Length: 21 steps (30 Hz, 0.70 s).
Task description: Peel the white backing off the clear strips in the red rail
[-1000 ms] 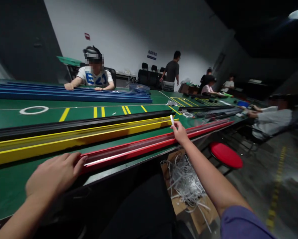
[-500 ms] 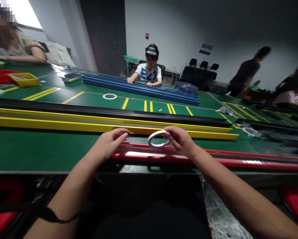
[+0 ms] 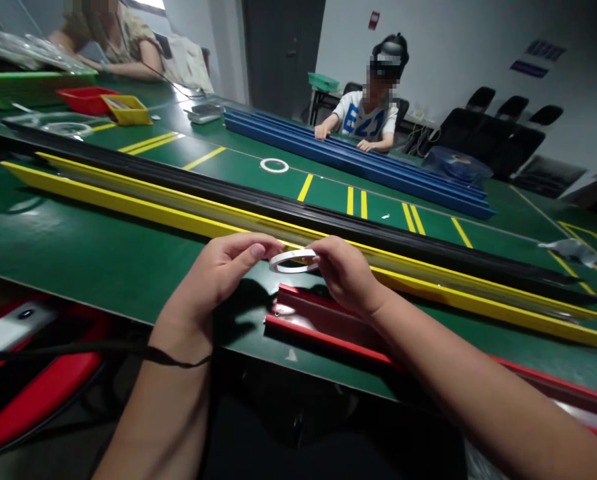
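A thin white roll of tape [image 3: 293, 261] hangs just above the left end of a long red channel [image 3: 328, 323] on the green table [image 3: 103, 257]. My right hand [image 3: 346, 273] is closed on the roll's right side. My left hand [image 3: 218, 270] pinches at the roll's left edge with thumb and forefinger. Behind the hands run a long yellow channel [image 3: 143, 213] and a black channel [image 3: 188, 183], both slanting from upper left to lower right.
Blue channels [image 3: 378, 170] lie at the far side, where a seated person rests both hands on them. A white tape ring [image 3: 274, 165] lies mid-table. Red and yellow bins [image 3: 123, 110] stand far left near another person. A red stool [image 3: 38, 387] is below the table edge.
The view swung left, so the red channel's left end now shows. My right hand brought the tape roll in from the far right, and my left hand left the channel and closed on the roll.
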### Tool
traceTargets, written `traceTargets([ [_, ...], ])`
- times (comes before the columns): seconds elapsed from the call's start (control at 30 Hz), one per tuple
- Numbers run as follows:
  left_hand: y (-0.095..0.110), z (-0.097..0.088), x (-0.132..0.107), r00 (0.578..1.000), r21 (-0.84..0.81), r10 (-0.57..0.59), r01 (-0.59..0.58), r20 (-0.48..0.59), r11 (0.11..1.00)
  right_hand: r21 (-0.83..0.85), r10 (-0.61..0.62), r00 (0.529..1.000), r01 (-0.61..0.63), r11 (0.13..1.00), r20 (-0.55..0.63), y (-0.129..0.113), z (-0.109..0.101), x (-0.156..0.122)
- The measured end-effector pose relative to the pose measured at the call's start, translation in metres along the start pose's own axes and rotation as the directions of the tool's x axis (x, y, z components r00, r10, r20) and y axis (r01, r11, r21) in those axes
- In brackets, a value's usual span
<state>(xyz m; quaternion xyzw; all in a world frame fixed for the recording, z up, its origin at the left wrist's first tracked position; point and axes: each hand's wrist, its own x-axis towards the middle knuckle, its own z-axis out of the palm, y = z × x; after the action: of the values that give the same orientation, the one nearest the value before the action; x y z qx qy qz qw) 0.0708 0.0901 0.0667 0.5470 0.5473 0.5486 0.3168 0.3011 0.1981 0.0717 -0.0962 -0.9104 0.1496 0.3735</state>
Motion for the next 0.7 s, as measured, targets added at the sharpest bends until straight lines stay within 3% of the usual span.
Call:
traceTargets([
  [0.17,0.015,-0.006,0.002,0.991,0.148,-0.084,0.068,0.102,0.987,0.112,0.109,0.994,-0.106,0.988,-0.022,0.0,-0.003,-0.006],
  [0.3,0.011,-0.013,0.005,0.984,0.285,-0.018,-0.033,0.175,0.958,0.304,0.289,0.957,-0.28,0.91,0.015,-0.001,0.001,-0.012],
  [0.43,0.004,-0.015,0.003,0.986,0.339,0.038,-0.091,0.16,0.936,0.416,0.398,0.915,-0.391,0.821,0.074,-0.003,0.005,-0.015],
  [0.57,0.006,-0.012,0.0,0.986,0.414,0.111,-0.154,0.126,0.897,0.346,0.351,0.922,-0.386,0.855,0.161,-0.006,0.002,-0.008],
  [0.7,0.009,-0.006,-0.001,0.974,0.448,0.159,-0.217,0.164,0.867,0.179,0.222,0.959,-0.254,0.951,0.178,-0.007,-0.003,0.001],
])
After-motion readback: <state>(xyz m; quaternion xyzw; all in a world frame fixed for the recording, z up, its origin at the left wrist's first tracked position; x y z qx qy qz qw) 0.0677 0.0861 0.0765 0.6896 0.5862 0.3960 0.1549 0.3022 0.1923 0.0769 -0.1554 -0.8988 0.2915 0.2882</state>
